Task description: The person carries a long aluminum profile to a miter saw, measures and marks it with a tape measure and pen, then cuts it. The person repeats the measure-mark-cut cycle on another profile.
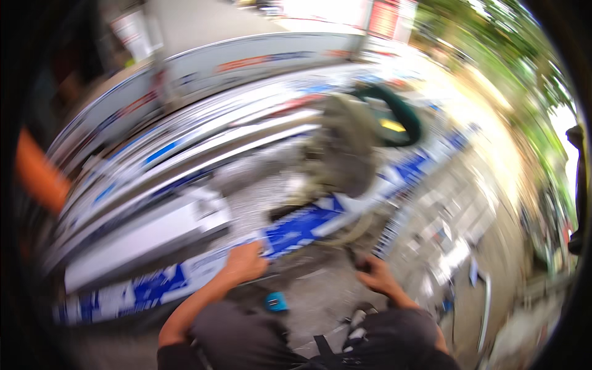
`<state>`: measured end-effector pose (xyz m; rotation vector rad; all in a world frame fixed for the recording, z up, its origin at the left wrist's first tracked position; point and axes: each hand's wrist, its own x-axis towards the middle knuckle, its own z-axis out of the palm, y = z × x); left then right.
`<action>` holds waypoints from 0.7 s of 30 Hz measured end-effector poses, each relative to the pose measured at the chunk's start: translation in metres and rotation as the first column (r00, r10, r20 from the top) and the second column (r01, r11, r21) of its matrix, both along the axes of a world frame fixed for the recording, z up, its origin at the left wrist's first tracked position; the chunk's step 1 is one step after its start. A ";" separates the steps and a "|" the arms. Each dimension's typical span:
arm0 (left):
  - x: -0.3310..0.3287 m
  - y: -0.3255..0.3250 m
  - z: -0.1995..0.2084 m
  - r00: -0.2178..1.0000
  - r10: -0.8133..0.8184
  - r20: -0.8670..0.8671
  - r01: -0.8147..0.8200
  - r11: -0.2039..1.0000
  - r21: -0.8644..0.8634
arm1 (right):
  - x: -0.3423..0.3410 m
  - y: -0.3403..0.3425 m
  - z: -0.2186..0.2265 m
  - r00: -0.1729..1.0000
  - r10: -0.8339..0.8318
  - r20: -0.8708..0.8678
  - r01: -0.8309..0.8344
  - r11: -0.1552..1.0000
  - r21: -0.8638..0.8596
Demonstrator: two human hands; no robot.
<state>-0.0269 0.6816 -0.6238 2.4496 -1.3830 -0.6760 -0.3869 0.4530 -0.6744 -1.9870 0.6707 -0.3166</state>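
Blue-white profile: my left hand closed on its near edge, probably steadying it; right hand half-curled on its near side, hold too blurred to tell.

Downward head view (wide fisheye)

The person I am watching has dark, nearly black sleeves that stop close to the elbow, so the forearms, the left hand and the right hand are all bare. Below come plain charcoal trousers, cut loose enough to round out over the knees. A narrow black strip, maybe a strap, shows between the legs, and beside it what looks like a dark shoe, too blurred to make out clearly.
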 end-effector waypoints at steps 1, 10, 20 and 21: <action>0.003 0.011 -0.006 0.996 0.063 0.060 -0.063 0.998 -0.001 | -0.001 -0.008 0.008 0.999 -0.003 -0.046 0.004 1.000 0.020; 0.032 0.044 -0.052 0.946 -0.092 0.309 0.026 0.977 0.210 | 0.029 -0.020 0.022 0.971 0.076 -0.226 -0.081 0.997 -0.011; 0.050 0.108 -0.058 0.918 -0.192 0.348 0.091 0.954 0.287 | 0.015 0.007 -0.014 0.934 0.239 -0.267 -0.209 0.968 0.136; 0.053 0.118 -0.059 0.922 -0.168 0.349 0.059 0.951 0.303 | 0.015 0.011 -0.010 0.937 0.211 -0.277 -0.177 0.974 0.142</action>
